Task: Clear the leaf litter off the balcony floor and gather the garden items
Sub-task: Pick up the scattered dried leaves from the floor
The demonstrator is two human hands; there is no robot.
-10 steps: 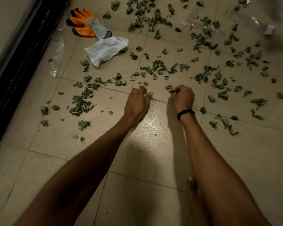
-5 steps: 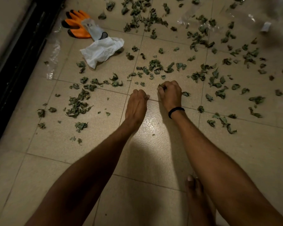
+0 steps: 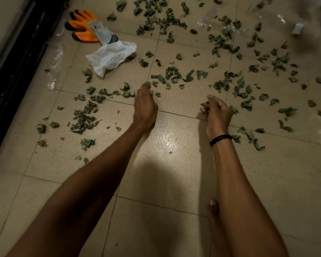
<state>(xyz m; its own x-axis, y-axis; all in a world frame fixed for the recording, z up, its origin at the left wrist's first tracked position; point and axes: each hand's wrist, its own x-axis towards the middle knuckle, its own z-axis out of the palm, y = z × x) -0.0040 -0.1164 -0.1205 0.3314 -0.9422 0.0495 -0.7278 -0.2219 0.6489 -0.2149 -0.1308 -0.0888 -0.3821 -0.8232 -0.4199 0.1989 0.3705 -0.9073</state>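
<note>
Dry green leaf litter [image 3: 174, 74] lies scattered over the beige floor tiles [image 3: 167, 145], thickest at the back and right. My left hand [image 3: 145, 108] reaches forward, its fingertips curled on a leaf at the near edge of the litter. My right hand [image 3: 218, 113], with a black band at the wrist, is raised a little and grips a small bunch of leaves [image 3: 206, 105]. An orange and grey garden glove [image 3: 85, 28] lies at the back left, with a crumpled white bag [image 3: 111, 56] beside it.
A dark door track [image 3: 17, 58] runs along the left edge. Clear plastic scraps lie by the track [image 3: 54, 62] and at the back right [image 3: 267, 17]. My bare foot [image 3: 214, 212] shows under my right forearm. Bare tiles lie close to me.
My right hand has swung right and lifted with leaves in its grip. My left hand has pushed forward to the leaves ahead of it.
</note>
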